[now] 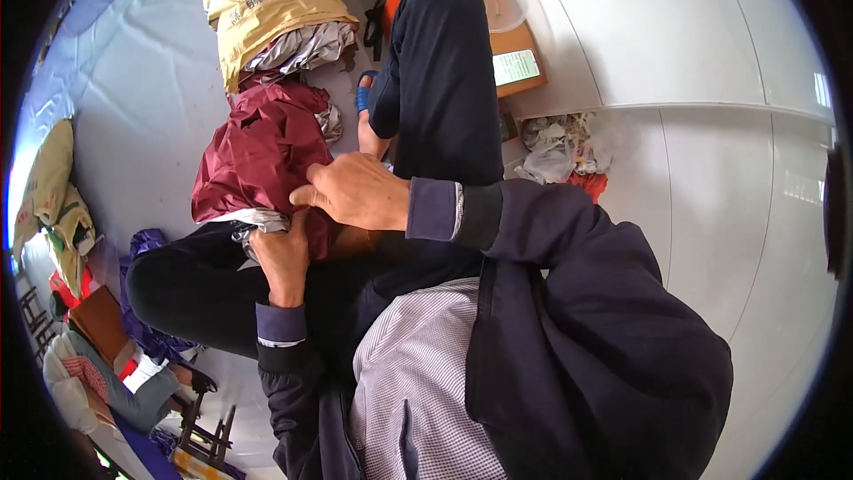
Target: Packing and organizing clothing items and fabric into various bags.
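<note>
A maroon cloth (267, 156) with a silvery underside lies bunched over my left thigh and trails forward to the floor. My left hand (283, 253) is closed on its near edge, where the silvery side is folded out. Just above it, my right hand (360, 191) is closed in a pinch against the cloth, thumb and forefinger close together. Whatever sits between those fingertips is hidden or too small to tell. The cloth's far end reaches a yellow printed sack (267, 0), from whose mouth more silvery material (302, 47) spills.
An orange-brown box (524, 49) beyond my right knee bears a phone (515, 68) and a clear plastic tub (498, 0) holding small black-and-white pieces. Clear plastic bags (560, 147) lie beside it. Another person's trousered leg (133, 396), a wooden stool (209, 431) and a yellowish sack (49, 187) are at left.
</note>
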### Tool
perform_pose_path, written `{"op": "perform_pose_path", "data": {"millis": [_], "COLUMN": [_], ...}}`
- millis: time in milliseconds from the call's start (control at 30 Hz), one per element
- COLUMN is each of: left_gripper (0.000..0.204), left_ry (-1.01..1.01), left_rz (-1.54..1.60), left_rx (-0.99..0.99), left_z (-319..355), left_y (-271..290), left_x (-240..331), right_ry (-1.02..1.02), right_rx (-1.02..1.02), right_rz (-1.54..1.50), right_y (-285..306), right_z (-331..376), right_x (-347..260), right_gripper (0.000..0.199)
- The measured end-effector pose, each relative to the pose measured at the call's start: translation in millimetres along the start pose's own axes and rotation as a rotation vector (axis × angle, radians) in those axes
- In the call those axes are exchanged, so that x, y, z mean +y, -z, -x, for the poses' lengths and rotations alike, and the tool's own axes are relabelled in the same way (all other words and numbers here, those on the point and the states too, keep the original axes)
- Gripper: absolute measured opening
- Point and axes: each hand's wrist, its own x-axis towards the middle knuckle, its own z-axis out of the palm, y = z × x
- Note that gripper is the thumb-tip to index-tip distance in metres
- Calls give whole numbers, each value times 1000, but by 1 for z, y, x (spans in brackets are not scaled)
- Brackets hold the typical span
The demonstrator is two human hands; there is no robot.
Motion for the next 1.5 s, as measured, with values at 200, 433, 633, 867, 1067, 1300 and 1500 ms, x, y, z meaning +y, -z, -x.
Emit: {"op": "perform_pose_path", "data": {"millis": [200, 433, 633, 867, 1067, 1300, 1500], "left_gripper": [34, 31, 31, 28, 29, 29, 33], "left_ry": [1, -18, -41, -20, -94, -42, -86], "left_rz": [-16, -22, -74, -93, -44, -118, -110], "left_rx": [-10, 14, -1, -58, 39, 3, 6], "left_z": [0, 0, -1, 1, -3, -4, -1], "left_y": [2, -1, 0, 3, -1, 1, 1], "left_x": [-6, -7, -8, -9, -3, -3, -10], "right_ry": [256, -817, -301, 419, -826, 144, 348], "right_rx": [-203, -660, -425, -326, -660, -202, -285], "right_rz": [274, -895, -404, 298, -1015, -40, 48], "right_y": [8, 15, 6, 14, 15, 5, 7], "right_z": [-11, -24, -16, -19, -21, -14, -21], "right_x": [0, 3, 10, 15, 12, 18, 25], "right_gripper": [26, 41, 40, 23, 37, 31, 34]}}
